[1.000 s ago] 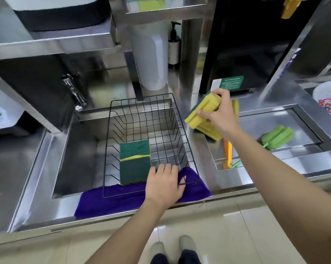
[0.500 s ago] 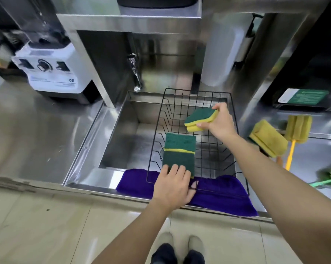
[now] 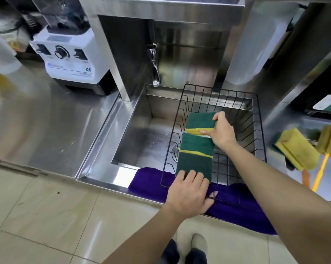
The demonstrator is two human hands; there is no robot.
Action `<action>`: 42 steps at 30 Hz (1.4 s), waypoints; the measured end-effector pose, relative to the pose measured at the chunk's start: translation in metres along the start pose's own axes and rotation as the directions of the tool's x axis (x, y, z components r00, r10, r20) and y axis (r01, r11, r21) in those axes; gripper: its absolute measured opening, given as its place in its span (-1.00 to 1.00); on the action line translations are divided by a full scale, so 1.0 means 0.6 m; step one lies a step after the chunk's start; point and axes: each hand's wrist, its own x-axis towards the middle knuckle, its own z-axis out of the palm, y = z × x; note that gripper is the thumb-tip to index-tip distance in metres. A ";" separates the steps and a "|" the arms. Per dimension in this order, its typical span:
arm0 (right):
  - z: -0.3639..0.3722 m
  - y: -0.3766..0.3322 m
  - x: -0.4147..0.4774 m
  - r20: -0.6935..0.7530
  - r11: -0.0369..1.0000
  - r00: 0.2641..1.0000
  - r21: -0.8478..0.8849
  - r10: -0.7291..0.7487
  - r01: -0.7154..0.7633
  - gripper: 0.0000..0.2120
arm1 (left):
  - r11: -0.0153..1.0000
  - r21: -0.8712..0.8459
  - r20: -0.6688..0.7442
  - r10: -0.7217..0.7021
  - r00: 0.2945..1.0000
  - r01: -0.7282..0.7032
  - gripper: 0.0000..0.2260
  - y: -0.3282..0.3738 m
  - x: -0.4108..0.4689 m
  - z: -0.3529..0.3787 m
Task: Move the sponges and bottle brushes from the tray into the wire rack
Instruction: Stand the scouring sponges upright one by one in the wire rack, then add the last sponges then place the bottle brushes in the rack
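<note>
My left hand (image 3: 189, 191) holds the rack's (image 3: 218, 90) near rim, fingers curled over it. Inside, two sponges (image 3: 196, 157) lie in a row. Just beyond them, my right hand (image 3: 222, 134) pinches a third sponge (image 3: 200, 121), green face up and long axis across the rack. If I let go carelessly, it may ride up onto its neighbour. Brushes (image 3: 298, 149) lie right of the rack.

The stainless steel counter (image 3: 52, 121) spans the frame, with a sink (image 3: 141, 141) sunk in its centre, a white blender (image 3: 71, 61) standing upper left, a purple cloth (image 3: 237, 208) draped over the sink's front edge with the black wire rack (image 3: 257, 119) on it, and, far right, blurred yellow bottle brushes (image 3: 298, 149), perhaps in a tray.
</note>
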 end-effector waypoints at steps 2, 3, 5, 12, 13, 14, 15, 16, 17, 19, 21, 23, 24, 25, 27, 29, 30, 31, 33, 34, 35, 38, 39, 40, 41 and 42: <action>0.007 0.001 0.002 0.075 0.997 0.997 0.070 0.015 -0.020 -0.50 | 1.000 -0.005 -0.017 -0.004 1.000 0.004 -0.69 0.001 0.000 0.001; 0.008 -0.001 0.002 0.130 0.991 0.991 0.128 0.028 -0.044 -0.52 | 1.000 -0.009 -0.025 -0.006 1.000 0.006 -0.69 0.001 0.001 0.002; 0.008 -0.005 0.004 0.215 0.967 0.975 0.230 0.059 -0.109 -0.57 | 1.000 -0.023 -0.034 -0.008 0.999 0.008 -0.67 0.001 0.000 0.003; 0.002 0.009 0.013 0.198 0.974 0.970 0.150 0.140 -0.171 -0.76 | 0.999 -0.038 0.000 0.010 1.000 -0.010 -0.59 -0.001 -0.002 0.005; 0.000 0.009 0.015 0.197 0.985 0.970 0.062 0.144 -0.159 -0.75 | 0.999 -0.052 -0.006 0.008 1.000 -0.009 -0.58 -0.001 -0.001 0.004; -0.002 0.007 0.016 0.193 0.988 0.969 -0.037 0.154 -0.149 -0.74 | 0.998 -0.068 -0.014 0.008 1.000 -0.009 -0.56 0.000 -0.001 0.003; -0.004 0.004 0.017 0.187 0.984 0.970 -0.117 0.158 -0.137 -0.73 | 0.997 -0.081 -0.019 0.010 1.000 -0.012 -0.54 0.000 0.000 0.003; -0.005 -0.002 0.017 0.180 0.977 0.973 -0.176 0.148 -0.116 -0.73 | 0.996 -0.090 -0.020 0.014 1.000 -0.016 -0.53 0.000 -0.001 0.002; -0.007 -0.007 0.015 0.173 0.972 0.977 -0.220 0.123 -0.084 -0.72 | 0.995 -0.093 -0.015 0.018 1.000 -0.019 -0.52 0.000 -0.001 0.003; -0.010 -0.015 0.009 0.143 0.958 0.989 -0.288 0.042 0.001 -0.68 | 0.996 -0.087 0.006 0.021 1.000 -0.021 -0.50 -0.001 -0.002 0.002; -0.017 -0.016 0.000 0.130 0.947 0.992 -0.316 -0.007 0.048 -0.67 | 0.997 -0.077 0.028 0.023 0.999 -0.021 -0.49 -0.002 0.000 0.001; -0.029 -0.011 -0.010 0.139 0.947 0.990 -0.312 -0.032 0.075 -0.71 | 0.997 -0.073 0.047 0.028 0.999 -0.024 -0.48 0.000 0.002 -0.003; -0.039 -0.009 -0.013 0.138 0.954 0.989 -0.288 -0.044 0.083 -0.77 | 0.997 -0.070 0.060 0.032 0.998 -0.028 -0.47 0.002 0.004 -0.005; -0.050 -0.005 -0.017 0.123 0.965 0.991 -0.249 -0.057 0.086 -0.83 | 0.997 -0.066 0.072 0.041 0.997 -0.036 -0.46 0.005 0.006 -0.007; -0.079 0.002 -0.026 0.048 0.980 0.995 -0.175 -0.083 0.090 -0.91 | 0.997 -0.051 0.097 0.063 0.993 -0.058 -0.47 0.018 0.012 -0.009; -0.110 0.015 -0.035 -0.060 0.986 0.993 -0.136 -0.100 0.091 -0.87 | 0.996 -0.031 0.130 0.091 0.987 -0.088 -0.48 0.041 0.022 -0.009; -0.125 0.023 -0.039 -0.116 0.988 0.988 -0.125 -0.101 0.086 -0.85 | 0.995 -0.025 0.151 0.104 0.983 -0.101 -0.49 0.055 0.027 -0.008; -0.140 0.035 -0.042 -0.169 0.990 0.981 -0.123 -0.095 0.075 -0.82 | 0.994 -0.023 0.176 0.112 0.978 -0.110 -0.49 0.069 0.032 -0.007; -0.169 0.064 -0.048 -0.260 0.988 0.963 -0.151 -0.074 0.035 -0.74 | 0.993 -0.032 0.226 0.121 0.967 -0.117 -0.48 0.096 0.042 -0.007; -0.183 0.080 -0.050 -0.291 0.982 0.955 -0.189 -0.063 0.007 -0.69 | 0.992 -0.040 0.239 0.127 0.963 -0.121 -0.48 0.107 0.047 -0.005; -0.196 0.097 -0.054 -0.308 0.970 0.950 -0.242 -0.048 -0.029 -0.62 | 0.991 -0.045 0.245 0.136 0.960 -0.128 -0.47 0.117 0.052 -0.003; -0.221 0.154 -0.073 -0.286 0.924 0.958 -0.360 0.024 -0.131 -0.49 | 0.989 -0.070 0.258 0.143 0.955 -0.130 -0.48 0.135 0.060 0.000; -0.227 0.178 -0.082 -0.255 0.910 0.963 -0.375 0.082 -0.177 -0.46 | 0.987 -0.077 0.259 0.154 0.954 -0.138 -0.48 0.143 0.060 0.003; -0.232 0.205 -0.091 -0.215 0.901 0.965 -0.371 0.153 -0.226 -0.45 | 0.985 -0.084 0.262 0.167 0.951 -0.150 -0.49 0.154 0.060 0.007; -0.232 0.220 -0.094 -0.174 0.898 0.965 -0.362 0.199 -0.250 -0.44 | 0.986 -0.085 0.265 0.163 0.950 -0.146 -0.50 0.155 0.058 0.009; -0.228 0.224 -0.094 -0.144 0.899 0.967 -0.360 0.211 -0.250 -0.44 | 0.988 -0.080 0.262 0.152 0.953 -0.136 -0.51 0.149 0.057 0.010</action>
